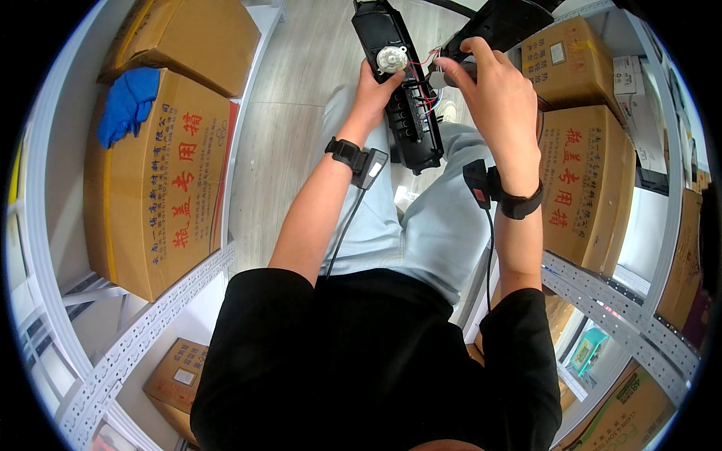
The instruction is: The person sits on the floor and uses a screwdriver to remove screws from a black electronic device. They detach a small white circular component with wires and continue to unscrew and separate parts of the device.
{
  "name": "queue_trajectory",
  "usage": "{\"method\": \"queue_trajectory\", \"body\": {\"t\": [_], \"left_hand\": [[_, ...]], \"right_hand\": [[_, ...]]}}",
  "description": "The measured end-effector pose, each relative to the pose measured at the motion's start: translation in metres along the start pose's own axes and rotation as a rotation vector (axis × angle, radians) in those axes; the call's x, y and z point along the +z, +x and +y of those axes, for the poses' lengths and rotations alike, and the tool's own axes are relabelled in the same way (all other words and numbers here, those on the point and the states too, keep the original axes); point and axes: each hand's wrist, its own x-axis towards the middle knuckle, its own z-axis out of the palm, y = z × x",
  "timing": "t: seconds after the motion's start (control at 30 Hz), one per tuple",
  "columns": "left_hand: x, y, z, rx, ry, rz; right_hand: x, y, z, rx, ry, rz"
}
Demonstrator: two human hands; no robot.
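Observation:
A long black plastic housing (pixel 419 146) with round openings along its lower part stands tilted in front of my knees. My left hand (pixel 371 98) is closed around its left side, the thumb beside a clear-white round part (pixel 391 59) mounted on it. Thin red, white and blue wires (pixel 432 105) run out of the housing's right side. Over these wires, my right hand (pixel 489 86) is curled, with thumb and index finger near their upper ends. A dark piece with a light grey end (pixel 437 79) shows below the right thumb; its kind is partly hidden by the hand.
Another black panel (pixel 500 30) lies beyond my right hand. Shelf racks (pixel 143 346) flank me, carrying cardboard boxes (pixel 162 184) on the left and more boxes (pixel 583 188) on the right. A blue cloth (pixel 128 107) drapes over a left box. Grey wood-look floor (pixel 282 135) shows between.

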Motion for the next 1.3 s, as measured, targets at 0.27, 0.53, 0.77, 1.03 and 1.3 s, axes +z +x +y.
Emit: {"method": "queue_trajectory", "body": {"t": [0.27, 0.53, 0.77, 1.03, 1.3], "left_hand": [[-0.001, -0.001, 0.003, -0.057, -0.015, 0.061], [0.000, -0.001, 0.001, -0.015, 0.003, 0.011], [-0.002, 0.001, 0.000, -0.056, -0.003, 0.053], [0.000, 0.000, -0.003, -0.013, 0.021, 0.021], [-0.003, 0.000, -0.001, -0.059, 0.022, 0.034]], "right_hand": [[0.004, 0.001, 0.015, -0.352, 0.264, 0.144], [0.010, 0.005, 0.012, -0.019, 0.057, 0.096], [0.004, 0.006, 0.017, -0.370, 0.294, 0.156], [0.010, 0.004, 0.010, -0.170, 0.137, 0.156], [0.003, 0.006, -0.003, 0.001, 0.063, 0.050]]}}
